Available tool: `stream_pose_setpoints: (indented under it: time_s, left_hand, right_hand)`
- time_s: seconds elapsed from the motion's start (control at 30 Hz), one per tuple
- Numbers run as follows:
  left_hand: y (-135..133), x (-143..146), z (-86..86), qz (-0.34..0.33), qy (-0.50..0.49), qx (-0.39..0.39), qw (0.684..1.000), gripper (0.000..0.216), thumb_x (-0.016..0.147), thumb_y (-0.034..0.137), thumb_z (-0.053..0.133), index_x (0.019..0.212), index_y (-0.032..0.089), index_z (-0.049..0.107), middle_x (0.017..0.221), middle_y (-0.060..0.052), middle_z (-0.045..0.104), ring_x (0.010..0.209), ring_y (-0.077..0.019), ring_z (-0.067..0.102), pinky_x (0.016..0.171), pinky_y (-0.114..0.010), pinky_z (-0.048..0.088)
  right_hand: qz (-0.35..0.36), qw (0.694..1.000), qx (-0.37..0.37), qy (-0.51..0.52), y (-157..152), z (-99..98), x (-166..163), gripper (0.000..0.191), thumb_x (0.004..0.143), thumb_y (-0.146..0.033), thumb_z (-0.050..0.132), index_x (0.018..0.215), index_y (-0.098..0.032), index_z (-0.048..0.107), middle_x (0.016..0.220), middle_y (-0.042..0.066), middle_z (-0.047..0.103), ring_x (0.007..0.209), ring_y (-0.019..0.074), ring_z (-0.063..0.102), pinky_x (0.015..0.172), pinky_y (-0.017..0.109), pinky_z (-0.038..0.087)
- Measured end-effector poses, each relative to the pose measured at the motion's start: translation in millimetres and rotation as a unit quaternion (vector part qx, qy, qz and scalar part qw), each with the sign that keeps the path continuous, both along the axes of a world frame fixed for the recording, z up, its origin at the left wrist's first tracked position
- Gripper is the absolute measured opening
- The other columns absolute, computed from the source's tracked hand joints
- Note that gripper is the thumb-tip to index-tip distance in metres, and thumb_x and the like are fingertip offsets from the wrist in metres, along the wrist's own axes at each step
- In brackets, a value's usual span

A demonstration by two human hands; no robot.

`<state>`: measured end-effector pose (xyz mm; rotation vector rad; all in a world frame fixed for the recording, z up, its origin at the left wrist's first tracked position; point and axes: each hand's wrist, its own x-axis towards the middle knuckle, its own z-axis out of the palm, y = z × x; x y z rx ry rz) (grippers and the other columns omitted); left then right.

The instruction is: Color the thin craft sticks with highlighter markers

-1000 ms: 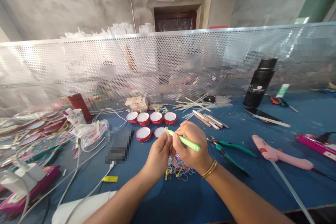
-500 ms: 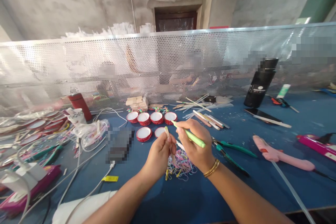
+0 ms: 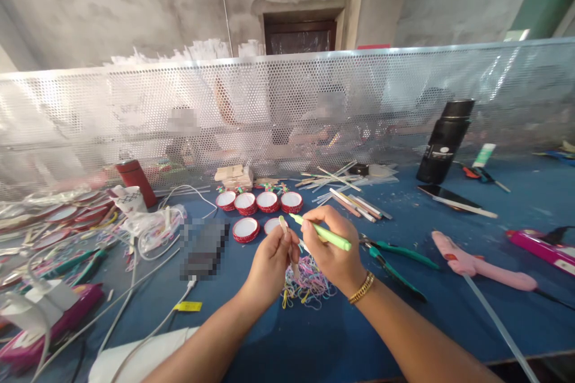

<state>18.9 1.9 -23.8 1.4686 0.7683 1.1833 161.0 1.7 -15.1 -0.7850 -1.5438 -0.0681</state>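
My left hand (image 3: 272, 257) pinches a flat wooden stick (image 3: 283, 225), whose upper end looks yellow-green. In my right hand (image 3: 335, 245) is a light green marker (image 3: 331, 236), gripped like a pen, its tip pointing left just beside the stick's upper end. A white piece, perhaps the marker's cap, shows between the hands, partly hidden. Under both hands lies a tangle of coloured cords (image 3: 309, 290). Beyond them stand several stacks of red-rimmed white discs (image 3: 245, 228), one partly covered by the left hand.
Right of my hands lie green-handled pliers (image 3: 398, 260) and a pink glue gun (image 3: 485, 269). A black bottle (image 3: 444, 143) stands behind. At left are a dark phone (image 3: 204, 248), white cables and a red bottle (image 3: 136, 182). A perforated metal screen (image 3: 251, 108) runs along the back.
The marker's tip has shifted slightly left and down, away from the fingers' earlier height. The stick tilts a little more to the left. Both hands keep their holds.
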Motion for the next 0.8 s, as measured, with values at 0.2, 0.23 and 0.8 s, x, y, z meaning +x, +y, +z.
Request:
stream_pose_setpoints:
  time_s: [0.2, 0.23, 0.8]
  left_hand:
    - [2.5, 0.9, -4.3, -0.010, -0.022, -0.019, 1.000, 0.047, 0.085, 0.064, 0.064, 0.076, 0.020, 0.051, 0.056, 0.007, 0.048, 0.044, -0.0067, 0.039, 0.042, -0.019, 0.037]
    - [3.2, 1.2, -5.5, -0.010, -0.029, -0.024, 0.999, 0.047, 0.084, 0.063, 0.065, 0.075, 0.020, 0.050, 0.057, 0.007, 0.048, 0.045, -0.0069, 0.041, 0.043, -0.019, 0.038]
    - [1.1, 1.3, -2.7, 0.000, -0.009, -0.009, 1.000, 0.046, 0.087, 0.064, 0.062, 0.079, 0.019, 0.053, 0.055, 0.008, 0.046, 0.041, -0.0058, 0.035, 0.041, -0.019, 0.029]
  right_hand:
    - [0.062, 0.997, -0.039, 0.011, 0.6, -1.1, -2.7, 0.007, 0.090, -0.020, 0.062, 0.095, -0.023, 0.067, 0.084, 0.001, 0.075, 0.074, 0.0153, 0.071, 0.069, 0.026, 0.055]
    - [0.064, 0.997, -0.042, 0.012, 0.8, -2.0, -3.0, 0.007, 0.089, -0.020, 0.062, 0.095, -0.023, 0.066, 0.083, 0.001, 0.075, 0.073, 0.0153, 0.071, 0.068, 0.026, 0.055]
    - [0.029, 0.998, -0.046, -0.021, 2.7, -5.8, -0.5, 0.019, 0.094, -0.026, 0.056, 0.075, -0.023, 0.054, 0.066, 0.000, 0.067, 0.060, 0.0141, 0.063, 0.059, 0.026, 0.046]
